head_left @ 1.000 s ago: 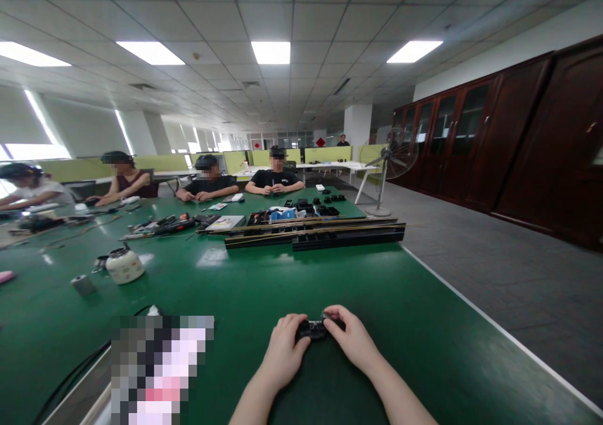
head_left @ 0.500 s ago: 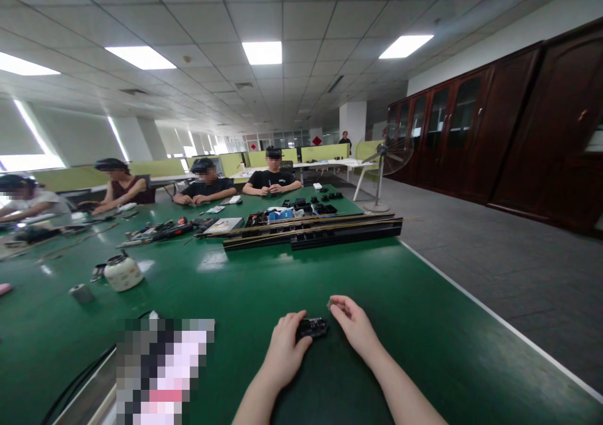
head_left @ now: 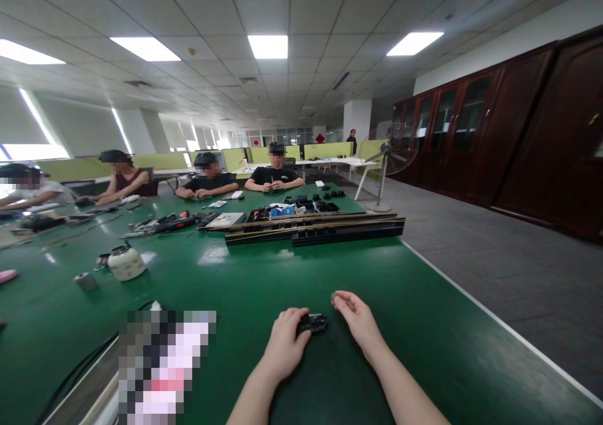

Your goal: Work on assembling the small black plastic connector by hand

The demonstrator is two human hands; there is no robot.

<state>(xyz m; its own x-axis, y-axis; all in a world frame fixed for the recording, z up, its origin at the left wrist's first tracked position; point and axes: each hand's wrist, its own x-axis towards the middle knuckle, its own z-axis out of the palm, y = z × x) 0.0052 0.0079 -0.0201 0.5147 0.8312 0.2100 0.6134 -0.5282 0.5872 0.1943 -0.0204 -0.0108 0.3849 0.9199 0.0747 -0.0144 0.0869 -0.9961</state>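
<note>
My left hand [head_left: 288,342] grips a small black part [head_left: 316,323] by its left end, thumb on the near side and fingers on the far side, low over the green table [head_left: 264,287]. To the right of that part, my right hand [head_left: 357,321] pinches a tiny greyish piece [head_left: 334,297] between thumb and fingertips. The piece is too small to identify. A gap separates it from the black part.
Long black rails [head_left: 348,231] with thin rods lie across the table beyond my hands. A white jar [head_left: 126,263] and a grey cylinder [head_left: 85,282] stand left. A pixelated object [head_left: 174,368] is near left. Several people sit across the table.
The view has shifted slightly, so the table objects sit a little differently in the picture. Both hands keep nearly the same pose and hold the same things.
</note>
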